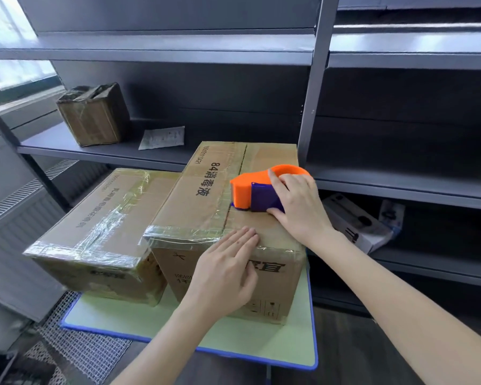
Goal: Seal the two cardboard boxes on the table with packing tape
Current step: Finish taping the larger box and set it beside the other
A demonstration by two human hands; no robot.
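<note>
Gripping the tape dispenser (257, 190), the right hand (297, 204) lays tape along the big box (206, 195) seam, while the flat left hand (228, 269) steadies its edge.

Right hand (297, 201) grips tape dispenser (257, 190) on taller box (225, 190).

A pale green table (261, 345) with a blue rim carries two taped cardboard boxes: the taller box (195, 207), and the lower box (103, 215) just beside its left side.
</note>
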